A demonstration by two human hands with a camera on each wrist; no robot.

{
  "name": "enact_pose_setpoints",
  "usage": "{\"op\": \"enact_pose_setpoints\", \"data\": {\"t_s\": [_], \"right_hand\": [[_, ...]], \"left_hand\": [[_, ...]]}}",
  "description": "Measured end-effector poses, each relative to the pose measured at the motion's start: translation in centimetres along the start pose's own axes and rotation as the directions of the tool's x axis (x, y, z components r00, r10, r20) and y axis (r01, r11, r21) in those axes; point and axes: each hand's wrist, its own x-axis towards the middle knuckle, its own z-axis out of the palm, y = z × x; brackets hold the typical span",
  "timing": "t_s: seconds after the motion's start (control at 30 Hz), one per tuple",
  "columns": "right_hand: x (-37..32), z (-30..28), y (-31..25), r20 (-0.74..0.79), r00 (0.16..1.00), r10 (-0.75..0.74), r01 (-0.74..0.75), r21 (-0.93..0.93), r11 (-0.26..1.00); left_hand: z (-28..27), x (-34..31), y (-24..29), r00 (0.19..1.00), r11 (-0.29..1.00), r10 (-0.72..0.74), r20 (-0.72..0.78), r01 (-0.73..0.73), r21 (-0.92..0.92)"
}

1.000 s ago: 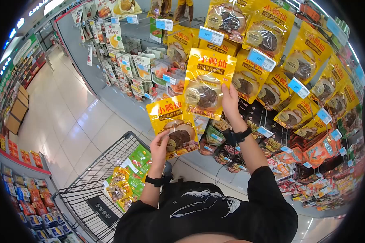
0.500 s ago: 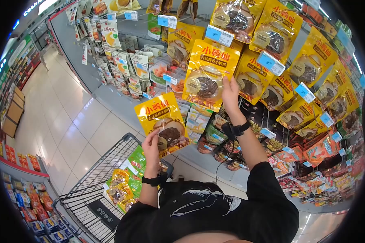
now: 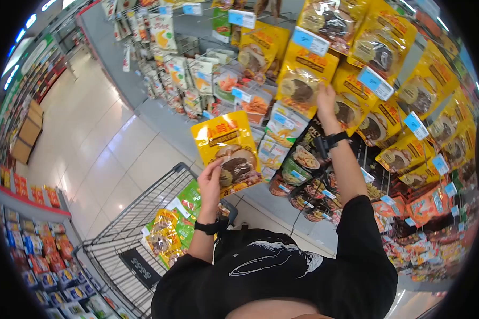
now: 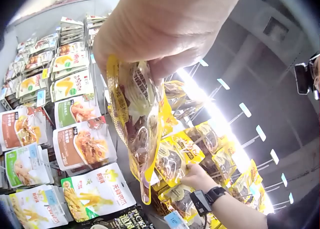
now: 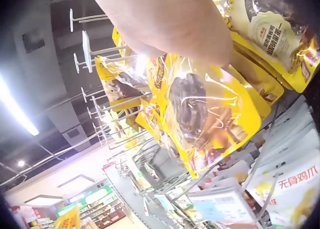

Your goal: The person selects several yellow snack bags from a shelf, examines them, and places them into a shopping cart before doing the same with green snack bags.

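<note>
1. Where the head camera looks down, the left hand (image 3: 210, 183) pinches a yellow pouch (image 3: 230, 151) by its lower left corner, thumb in front and fingers curled behind. The pouch is flat, glossy plastic film with a clear window showing dark brown meat. It is held tilted above the wire shopping cart (image 3: 133, 212), in which crinkly green packets (image 3: 189, 199) lie. The right hand (image 3: 326, 101) is raised to the rack, fingers closed on the right edge of a second pouch (image 3: 302, 85) of the same shiny yellow film, just under the blue price tags (image 3: 308, 38).
2. From the left wrist, the left hand (image 4: 165, 23) fills the top, and the yellow pouch (image 4: 137, 119) hangs edge-on, its film wrinkled and translucent. Farther back the right hand (image 4: 197, 178) grips among the hanging pouches. White packs (image 4: 82, 144) sit on the shelf at left.
3. From the right wrist, the right hand (image 5: 165, 18) covers the top, with its fingertips hidden. The second pouch (image 5: 210, 108) bulges beneath it, reflective, near thin metal pegs (image 5: 95, 51).
4. A second ago the second pouch was held free in front of the rack, below the tags. Now it is up among the hanging ones. The yellow pouch has stayed over the cart, with the left hand still at its lower corner.
</note>
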Motion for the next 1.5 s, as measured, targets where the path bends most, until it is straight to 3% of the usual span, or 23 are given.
{"op": "enact_pose_setpoints", "data": {"t_s": [0.13, 0.17, 0.23, 0.3, 0.37, 0.4, 0.43, 0.5, 0.57, 0.6, 0.63, 0.67, 0.7, 0.77, 0.87, 0.9, 0.97, 1.1, 1.17, 1.23, 1.37, 1.43, 1.5], "right_hand": [[-0.9, -1.1, -1.4, 0.02, 0.999, 0.034, -0.031, -0.14, 0.99], [0.4, -1.9, 3.1, 0.0, 0.999, 0.04, -0.04, -0.076, 0.996], [-2.3, -2.3, 1.7, 0.052, 0.98, -0.194, 0.19, 0.068, 0.979], [-7.2, -2.1, -1.6, 0.052, 0.969, -0.241, 0.226, 0.199, 0.954], [-12.9, -1.5, -5.5, 0.186, 0.98, -0.065, 0.03, 0.187, 0.982], [-15.1, -1.6, -5.4, 0.35, 0.936, 0.034, -0.108, 0.193, 0.975], [-17.1, -1.6, -5.0, 0.501, 0.856, 0.124, -0.239, 0.172, 0.956], [-21.4, -1.1, -5.3, 0.786, 0.546, 0.291, -0.59, 0.114, 0.799], [-24.3, -0.7, -1.0, 0.908, 0.264, 0.324, -0.708, -0.046, 0.705], [-27.7, 0.8, -6.8, 0.874, 0.38, 0.302, -0.667, 0.032, 0.744], [-28.6, 1.3, -6.3, 0.889, 0.346, 0.301, -0.673, 0.011, 0.74], [-29.5, 1.8, -5.4, 0.927, 0.299, 0.226, -0.588, -0.007, 0.809], [-30.3, 2.7, -5.3, 0.959, 0.242, 0.144, -0.494, -0.005, 0.869], [-32.8, 4.3, -6.0, 0.974, 0.206, 0.092, -0.533, 0.033, 0.845], [-36.6, 6.3, -7.1, 1.0, -0.014, -0.016, -0.502, 0.007, 0.865], [-37.7, 7.3, -7.2, 1.0, -0.029, -0.011, -0.514, -0.005, 0.858], [-39.4, 9.5, -7.1, 0.945, -0.293, 0.146, -0.623, -0.304, 0.721], [-42.5, 15.8, -7.3, 0.898, -0.333, 0.286, -0.452, -0.418, 0.788], [-44.5, 20.0, -7.0, 0.888, -0.334, 0.317, -0.402, -0.438, 0.804], [-46.9, 23.9, -7.4, 0.896, -0.331, 0.296, -0.307, -0.399, 0.864], [-53.5, 33.3, -4.3, 0.875, -0.341, 0.343, -0.252, -0.437, 0.863], [-57.0, 36.8, -1.9, 0.854, -0.257, 0.452, -0.059, -0.48, 0.875], [-61.0, 38.9, 1.7, 0.818, -0.25, 0.517, -0.037, -0.542, 0.84]], "left_hand": [[0.5, -0.2, 0.0, 0.998, 0.997, 0.013, 0.064, -0.017, 0.07], [0.6, -0.3, 0.0, 0.997, 0.993, 0.022, 0.076, -0.031, 0.113], [1.0, -0.8, 0.1, 0.995, 0.992, 0.02, 0.103, -0.033, 0.124], [0.9, -1.9, 0.2, 0.991, 0.99, 0.005, 0.135, -0.024, 0.138], [0.6, -2.9, 0.0, 0.986, 0.985, 0.067, 0.155, -0.09, 0.145], [0.7, -3.5, -0.3, 0.992, 0.995, 0.059, 0.108, -0.067, 0.068], [0.5, -4.0, -0.6, 0.996, 0.995, 0.063, 0.069, -0.068, 0.071], [-0.2, -5.5, -1.0, 0.996, 0.989, 0.076, 0.056, -0.083, 0.126], [-1.1, -7.4, -1.0, 0.997, 0.99, 0.073, -0.003, -0.072, 0.125], [-1.7, -8.4, -0.6, 0.996, 0.983, 0.084, -0.025, -0.079, 0.167], [-2.4, -9.4, -0.4, 0.994, 0.974, 0.096, -0.047, -0.084, 0.209], [-3.1, -10.4, -0.5, 0.991, 0.994, 0.097, -0.094, -0.091, 0.068], [-4.1, -11.7, -0.2, 0.986, 0.993, 0.104, -0.134, -0.095, 0.073], [-6.8, -14.5, 0.4, 0.999, 0.985, -0.046, -0.007, 0.046, 0.166], [-10.1, -18.5, 1.3, 0.982, 0.981, -0.126, -0.144, 0.145, 0.131], [-11.3, -19.8, 2.0, 0.97, 0.977, -0.124, -0.207, 0.156, 0.144], [-13.9, -21.9, 3.7, 0.906, 0.95, -0.168, -0.387, 0.254, 0.183], [-22.5, -24.2, 6.7, 0.76, 0.96, -0.162, -0.629, 0.269, 0.078], [-27.7, -24.3, 7.9, 0.739, 0.952, 0.001, -0.673, 0.205, 0.227], [-33.3, -24.2, 8.1, 0.721, 0.965, 0.039, -0.691, 0.152, 0.214], [-43.2, -23.6, 7.2, 0.702, 0.927, -0.063, -0.709, 0.305, 0.219], [-46.4, -23.8, 6.1, 0.71, 0.885, -0.15, -0.688, 0.407, 0.226], [-49.1, -24.3, 4.3, 0.736, 0.874, -0.184, -0.652, 0.426, 0.234]]}}
